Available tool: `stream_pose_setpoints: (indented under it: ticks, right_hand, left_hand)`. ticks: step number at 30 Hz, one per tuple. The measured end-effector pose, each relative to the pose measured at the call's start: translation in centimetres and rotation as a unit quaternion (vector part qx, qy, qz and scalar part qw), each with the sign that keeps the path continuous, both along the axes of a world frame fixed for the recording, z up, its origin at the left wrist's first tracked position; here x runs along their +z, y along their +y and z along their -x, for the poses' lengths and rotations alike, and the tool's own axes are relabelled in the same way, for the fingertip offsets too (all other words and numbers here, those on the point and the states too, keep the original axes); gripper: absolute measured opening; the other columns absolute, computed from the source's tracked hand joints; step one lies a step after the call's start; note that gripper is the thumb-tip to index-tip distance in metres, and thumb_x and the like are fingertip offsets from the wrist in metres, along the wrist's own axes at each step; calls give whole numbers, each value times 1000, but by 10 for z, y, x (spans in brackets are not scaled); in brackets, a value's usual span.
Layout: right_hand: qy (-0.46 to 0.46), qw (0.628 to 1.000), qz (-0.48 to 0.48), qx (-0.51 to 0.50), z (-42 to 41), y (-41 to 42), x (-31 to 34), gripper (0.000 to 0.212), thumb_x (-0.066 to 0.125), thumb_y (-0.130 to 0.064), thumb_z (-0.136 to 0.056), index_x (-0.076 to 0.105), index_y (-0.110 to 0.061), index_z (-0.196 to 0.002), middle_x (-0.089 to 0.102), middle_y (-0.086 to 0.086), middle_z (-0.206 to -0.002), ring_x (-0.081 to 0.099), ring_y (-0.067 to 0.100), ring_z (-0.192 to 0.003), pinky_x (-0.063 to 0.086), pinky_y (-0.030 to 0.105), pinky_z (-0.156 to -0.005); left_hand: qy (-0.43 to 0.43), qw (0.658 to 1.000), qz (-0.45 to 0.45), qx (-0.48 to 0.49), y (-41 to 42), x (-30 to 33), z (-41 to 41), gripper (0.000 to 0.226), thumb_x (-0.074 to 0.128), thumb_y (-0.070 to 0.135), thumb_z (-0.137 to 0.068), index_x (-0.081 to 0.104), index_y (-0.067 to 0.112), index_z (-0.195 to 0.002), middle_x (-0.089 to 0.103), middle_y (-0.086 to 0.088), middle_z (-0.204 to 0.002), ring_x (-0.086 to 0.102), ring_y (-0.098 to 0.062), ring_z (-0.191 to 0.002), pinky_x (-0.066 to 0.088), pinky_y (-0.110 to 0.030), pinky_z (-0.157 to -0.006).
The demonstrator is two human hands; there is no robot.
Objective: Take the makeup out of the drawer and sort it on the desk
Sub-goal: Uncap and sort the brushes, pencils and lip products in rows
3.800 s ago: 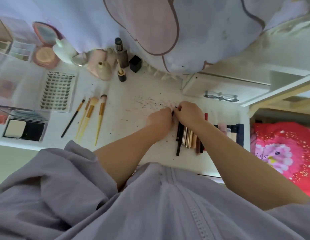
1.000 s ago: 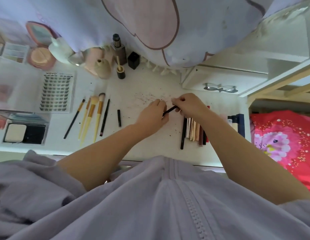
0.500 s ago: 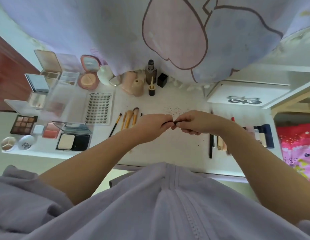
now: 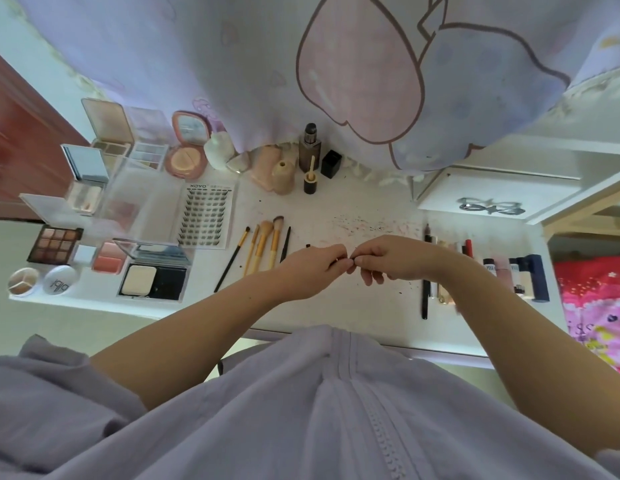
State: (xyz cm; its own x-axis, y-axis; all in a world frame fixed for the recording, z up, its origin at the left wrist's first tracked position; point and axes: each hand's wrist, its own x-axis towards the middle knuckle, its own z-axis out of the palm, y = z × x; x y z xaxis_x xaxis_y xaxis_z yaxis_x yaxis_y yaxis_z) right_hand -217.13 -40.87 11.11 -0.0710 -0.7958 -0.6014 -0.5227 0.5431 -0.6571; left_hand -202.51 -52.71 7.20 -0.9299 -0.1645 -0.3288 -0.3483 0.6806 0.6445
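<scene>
Above the middle of the white desk (image 4: 336,306), my left hand (image 4: 312,268) and my right hand (image 4: 388,259) meet fingertip to fingertip, both closed on a thin black makeup pencil (image 4: 348,260) that is almost wholly hidden between them. Bamboo-handled brushes (image 4: 263,245) and a black pencil (image 4: 285,244) lie in a row to the left of my hands. To the right lies a row of pencils and lipsticks (image 4: 436,271), then small tubes and a navy stick (image 4: 533,277).
Palettes and compacts (image 4: 104,209) and a lash card (image 4: 206,216) fill the desk's left part. Bottles (image 4: 310,150) stand at the back under a hanging curtain (image 4: 336,64). A white drawer front (image 4: 492,199) sits back right. A red blanket (image 4: 592,296) lies beyond the right edge.
My hands came up off the pencil row, put one black pencil beside the brushes, then joined on another. Since a second ago the view has tilted up and left, showing the palettes.
</scene>
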Motion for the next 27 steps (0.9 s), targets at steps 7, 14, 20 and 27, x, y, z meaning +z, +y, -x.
stream_pose_setpoints:
  ticks: [7, 14, 20, 27]
  right_hand:
    - [46, 977, -51, -203, 18, 19, -28, 18, 33, -20, -101, 48, -15, -109, 71, -2, -79, 62, 11, -67, 40, 22, -55]
    - [199, 949, -53, -240, -35, -15, -68, 18, 34, -25, -97, 43, -9, -97, 54, 5, -88, 51, 23, -75, 35, 30, -56]
    - [281, 945, -93, -139, -58, -48, -83, 25, 30, -31, -98, 44, -15, -85, 47, -1, -74, 45, 17, -62, 26, 25, -47]
    - [285, 948, -89, -115, -70, -67, -90, 29, 32, -36, -99, 45, -16, -84, 44, -1, -74, 46, 18, -66, 25, 25, -46]
  left_hand:
    - [-63, 948, -175, 259, -5, -18, 15, 19, 32, 15, -100, 48, 4, -100, 55, -5, -76, 53, -15, -59, 48, -18, -49]
    - [-96, 962, 51, 249, -31, -21, 40, 34, 48, 32, -92, 57, 13, -66, 61, -2, -66, 54, -20, -69, 40, -29, -61]
    - [-154, 959, 188, 148, -50, -31, 44, 33, 42, 37, -94, 57, 11, -80, 56, -6, -77, 53, -24, -79, 36, -32, -70]
    - [-143, 959, 210, 127, -66, -46, 42, 38, 42, 37, -93, 45, 14, -63, 54, -6, -73, 53, -24, -74, 41, -33, -62]
